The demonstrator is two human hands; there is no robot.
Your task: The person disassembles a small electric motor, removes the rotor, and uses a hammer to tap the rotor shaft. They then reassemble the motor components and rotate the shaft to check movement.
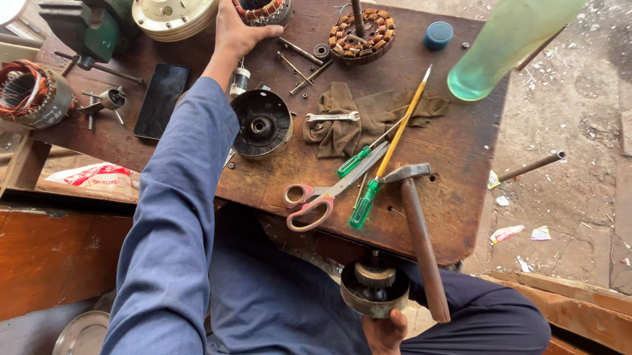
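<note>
From the head view, the left hand [235, 33] reaches far across the counter [463, 162], fingers closed around a copper-wound stator [261, 3]. The right hand [385, 332] grips a dark rotor housing [374, 288] low at the lap (hammer [419, 230] just beside it). A steady, full grip on the stator seems wise.

A worn, dark brown wooden table [464, 155] stands on a dusty grey floor [585, 103] strewn with paper scraps [506, 233]. Reddish wooden boards [40, 259] run low along the left. Soft, even daylight falls throughout.
</note>
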